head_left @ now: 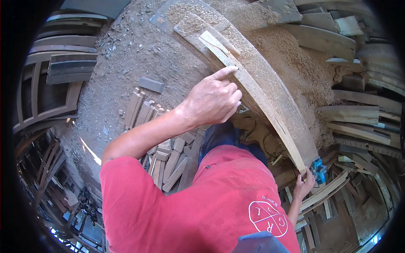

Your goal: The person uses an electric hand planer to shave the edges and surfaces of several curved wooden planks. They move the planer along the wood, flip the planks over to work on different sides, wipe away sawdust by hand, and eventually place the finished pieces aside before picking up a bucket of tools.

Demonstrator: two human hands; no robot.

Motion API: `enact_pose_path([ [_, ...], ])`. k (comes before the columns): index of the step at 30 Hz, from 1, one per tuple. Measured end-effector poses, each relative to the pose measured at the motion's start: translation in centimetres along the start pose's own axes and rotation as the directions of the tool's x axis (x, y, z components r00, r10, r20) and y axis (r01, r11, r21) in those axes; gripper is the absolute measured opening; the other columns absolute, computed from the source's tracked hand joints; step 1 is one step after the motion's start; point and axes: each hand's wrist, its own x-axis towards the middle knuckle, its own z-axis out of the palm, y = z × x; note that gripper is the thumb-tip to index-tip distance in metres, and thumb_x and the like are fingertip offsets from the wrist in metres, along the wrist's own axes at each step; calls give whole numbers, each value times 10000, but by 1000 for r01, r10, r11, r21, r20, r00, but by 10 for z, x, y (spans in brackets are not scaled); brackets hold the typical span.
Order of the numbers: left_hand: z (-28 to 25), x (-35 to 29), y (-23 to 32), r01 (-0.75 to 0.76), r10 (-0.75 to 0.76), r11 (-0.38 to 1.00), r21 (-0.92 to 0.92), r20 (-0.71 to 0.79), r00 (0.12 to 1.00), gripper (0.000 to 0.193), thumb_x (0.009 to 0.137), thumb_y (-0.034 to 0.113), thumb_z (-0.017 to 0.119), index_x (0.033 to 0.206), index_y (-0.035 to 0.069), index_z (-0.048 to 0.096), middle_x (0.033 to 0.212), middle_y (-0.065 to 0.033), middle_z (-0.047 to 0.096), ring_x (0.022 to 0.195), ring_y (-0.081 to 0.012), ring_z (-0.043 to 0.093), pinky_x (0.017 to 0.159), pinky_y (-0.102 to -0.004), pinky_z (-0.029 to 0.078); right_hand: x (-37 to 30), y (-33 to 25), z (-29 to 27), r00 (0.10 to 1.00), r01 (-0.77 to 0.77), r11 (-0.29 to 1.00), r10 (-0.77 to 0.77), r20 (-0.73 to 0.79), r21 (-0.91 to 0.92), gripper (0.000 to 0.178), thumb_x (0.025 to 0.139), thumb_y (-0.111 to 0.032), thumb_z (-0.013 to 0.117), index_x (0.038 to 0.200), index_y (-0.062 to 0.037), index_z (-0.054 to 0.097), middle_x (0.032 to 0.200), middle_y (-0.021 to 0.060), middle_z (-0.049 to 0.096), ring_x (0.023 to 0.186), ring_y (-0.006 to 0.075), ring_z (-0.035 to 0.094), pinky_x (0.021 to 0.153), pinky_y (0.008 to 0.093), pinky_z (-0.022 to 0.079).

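Note:
A long, pale wooden strip lies along a wide plank bench dusted with sawdust, running from the far middle to the near right. My left hand is over the near edge of the bench. Its extended finger touches the strip's upper part, while the other fingers are curled in; whatever they may hold is hidden. At the strip's near right end, my right hand grips it, with the fingers partly out of sight. Just beside that hand, a blue tool or clamp sits at the bench's end; its kind is unclear.
Sawdust is heaped beyond the bench. Stacked boards line the right side, and more boards stand at the left. Short wooden blocks lie in a pile near my left side. A single offcut rests on the dirt floor.

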Motion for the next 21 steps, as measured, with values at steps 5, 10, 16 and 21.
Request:
enact_pose_path([
  [5,-6,-1,4,-12,11,1000,15,63,998,256,917,257,693,749,87,601,706,-82,616,714,-243,683,1241,-456,356,0,-1,1,1000,-26,999,26,12,21,462,809,-99,807,1260,-83,710,1217,110,742,1145,356,640,1168,492,397],
  [10,-12,0,13,23,-28,999,49,118,993,285,921,307,716,761,91,621,692,-63,607,708,-223,680,1240,-457,358,1,-2,-4,998,-46,999,45,54,9,465,815,-88,793,1272,-88,708,1202,108,744,1133,351,644,1174,491,391],
  [16,-38,-3,5,93,-96,994,53,50,994,282,917,323,731,773,101,634,686,-51,599,711,-209,680,1223,-442,375,-2,1,-1,999,-9,1000,9,32,-25,491,784,-65,815,1262,-78,705,1205,104,747,1142,330,659,1180,496,383],
  [21,-19,-21,-9,120,-123,989,87,24,992,242,930,287,718,792,112,623,716,-45,602,736,-191,679,1225,-438,359,-23,4,7,996,88,995,-86,36,-55,513,754,-70,829,1252,-75,705,1231,108,747,1185,292,672,1193,508,363],
])
